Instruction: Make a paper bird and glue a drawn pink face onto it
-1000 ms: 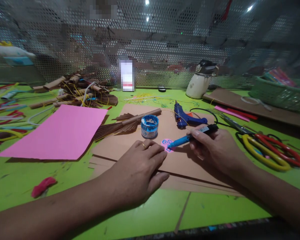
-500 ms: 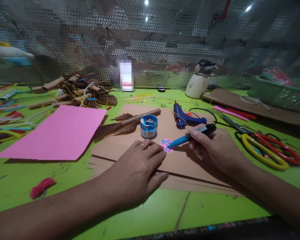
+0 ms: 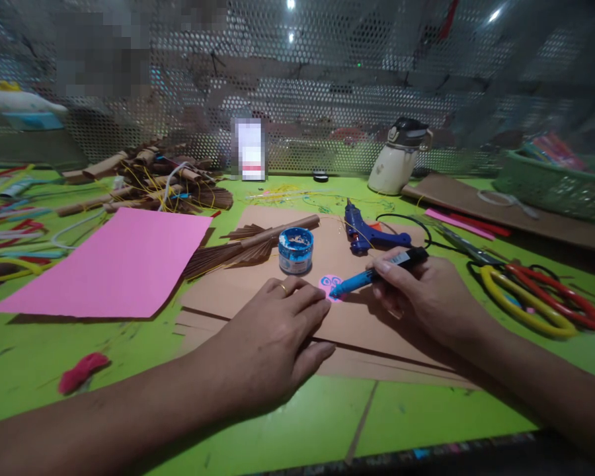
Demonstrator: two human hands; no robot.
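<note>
My right hand [image 3: 424,291] grips a blue-tipped brush [image 3: 377,270] like a pen, its tip resting on a small pink paper piece [image 3: 328,285] painted with blue swirls. My left hand [image 3: 272,337] lies flat on the brown cardboard [image 3: 357,324], fingers stretched out, fingertips pinning the pink piece's left edge. A small open pot of blue paint [image 3: 295,250] stands just behind the piece.
A blue glue gun [image 3: 364,233] lies behind my right hand. Red and yellow scissors [image 3: 535,294] lie at the right, a green basket [image 3: 555,185] beyond. A pink sheet [image 3: 114,261] lies at the left, with brown paper brooms [image 3: 238,248], pipe cleaners [image 3: 10,231] and a white jug [image 3: 399,158] further back.
The brush tip has shifted a little to the left over the pink piece. My left hand has stayed in place.
</note>
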